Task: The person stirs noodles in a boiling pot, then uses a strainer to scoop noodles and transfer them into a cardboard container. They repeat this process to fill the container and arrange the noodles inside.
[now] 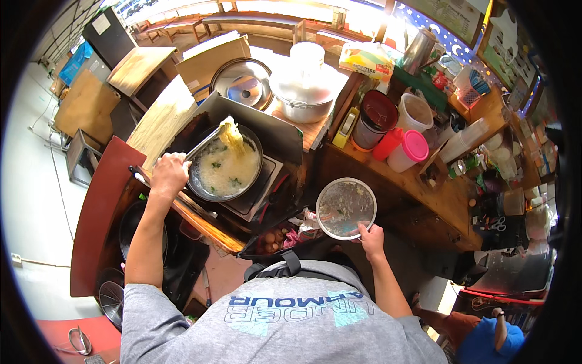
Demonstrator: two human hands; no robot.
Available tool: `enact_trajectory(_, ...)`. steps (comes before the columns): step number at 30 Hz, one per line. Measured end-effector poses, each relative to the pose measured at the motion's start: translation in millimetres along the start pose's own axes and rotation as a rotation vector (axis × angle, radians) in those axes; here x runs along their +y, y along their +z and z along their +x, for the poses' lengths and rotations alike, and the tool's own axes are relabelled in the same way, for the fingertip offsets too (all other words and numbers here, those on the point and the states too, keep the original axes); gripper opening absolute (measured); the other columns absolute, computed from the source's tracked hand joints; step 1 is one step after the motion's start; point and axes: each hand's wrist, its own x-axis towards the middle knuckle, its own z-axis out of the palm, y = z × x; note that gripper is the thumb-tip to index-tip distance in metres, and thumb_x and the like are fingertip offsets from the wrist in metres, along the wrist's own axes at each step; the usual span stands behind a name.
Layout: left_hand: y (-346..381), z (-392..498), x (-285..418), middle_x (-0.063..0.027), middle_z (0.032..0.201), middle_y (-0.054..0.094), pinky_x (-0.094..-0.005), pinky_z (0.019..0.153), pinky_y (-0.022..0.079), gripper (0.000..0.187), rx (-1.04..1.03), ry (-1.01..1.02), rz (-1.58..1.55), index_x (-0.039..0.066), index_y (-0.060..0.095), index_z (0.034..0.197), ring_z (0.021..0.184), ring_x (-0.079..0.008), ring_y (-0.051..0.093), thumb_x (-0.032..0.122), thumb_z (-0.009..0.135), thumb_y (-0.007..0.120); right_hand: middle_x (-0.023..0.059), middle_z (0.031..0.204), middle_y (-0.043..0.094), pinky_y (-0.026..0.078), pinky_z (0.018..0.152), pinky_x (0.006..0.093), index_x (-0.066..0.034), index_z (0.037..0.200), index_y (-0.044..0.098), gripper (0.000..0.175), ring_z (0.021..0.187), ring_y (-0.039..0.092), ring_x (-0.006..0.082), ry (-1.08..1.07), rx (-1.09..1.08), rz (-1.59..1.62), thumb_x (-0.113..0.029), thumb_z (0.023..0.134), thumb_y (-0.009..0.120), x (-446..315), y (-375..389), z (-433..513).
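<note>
My left hand (169,175) grips a metal utensil (203,144), probably tongs, over a dark pan (258,169). A pale yellow clump of noodles (233,136) hangs from its far end, its lower strands reaching the foamy broth (223,166). Bits of green leaf float in that liquid. The pan sits on a stove (266,175) behind a metal splash guard (268,123). To the right, my right hand (373,239) holds a round, pale-rimmed strainer (346,207) by its near edge, apart from the pan. Food scraps cling to its mesh.
A large aluminium pot (304,102) and a metal lid (243,84) stand beyond the guard. Along the right counter are a pink-lidded tub (408,151) and a red container (388,143). Eggs (271,241) lie below the stove. Another person (489,336) is at lower right.
</note>
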Motion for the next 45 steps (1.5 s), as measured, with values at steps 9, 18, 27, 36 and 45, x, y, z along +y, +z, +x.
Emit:
enact_trajectory(9,-54,-32,16,-0.0202,0.084,0.070,-0.0488,0.077,0.055,0.023,0.224,-0.092,-0.133,0.004,0.068,0.089,0.086,-0.0403,0.068,0.027,0.091,0.065,0.0109,0.083,0.073,0.061,0.059,0.0308,0.0042,0.098,0.069,0.020,0.069,0.070,0.0167,0.009,-0.131,-0.067,-0.015,0.097,0.061,-5,-3,40)
enact_trajectory(18,48,11,90,-0.0205,0.097,0.073,-0.0448,0.083,0.059,0.018,-0.222,-0.329,0.028,0.004,0.074,0.097,0.095,-0.0365,0.072,0.014,0.088,0.061,0.0095,0.082,0.073,0.060,0.059,0.0297,0.0015,0.098,0.070,0.019,0.069,0.069,0.0151,-0.079,-0.337,-0.238,-0.016,0.098,0.062,-43,-20,104)
enact_trajectory(27,80,41,107,-0.0180,0.097,0.075,-0.0425,0.080,0.060,0.023,-0.217,-0.467,0.118,0.005,0.077,0.096,0.093,-0.0332,0.074,0.012,0.090,0.055,0.0094,0.078,0.072,0.059,0.058,0.0286,0.0050,0.096,0.070,0.022,0.066,0.068,0.0144,-0.158,-0.487,-0.383,-0.015,0.097,0.061,-72,-36,165)
enact_trajectory(36,84,44,92,-0.0185,0.097,0.074,-0.0430,0.080,0.059,0.023,-0.256,-0.469,0.124,0.004,0.076,0.097,0.093,-0.0332,0.074,0.012,0.089,0.056,0.0097,0.076,0.073,0.058,0.057,0.0285,0.0062,0.098,0.069,0.021,0.064,0.068,0.0143,-0.137,-0.517,-0.379,-0.013,0.096,0.061,-74,-40,187)
enact_trajectory(45,71,46,88,-0.0178,0.094,0.074,-0.0419,0.079,0.059,0.023,-0.297,-0.380,0.171,0.006,0.077,0.095,0.091,-0.0313,0.074,0.013,0.088,0.056,0.0100,0.076,0.073,0.056,0.057,0.0279,0.0065,0.101,0.069,0.021,0.063,0.068,0.0140,-0.171,-0.521,-0.409,-0.012,0.095,0.061,-55,-37,187)
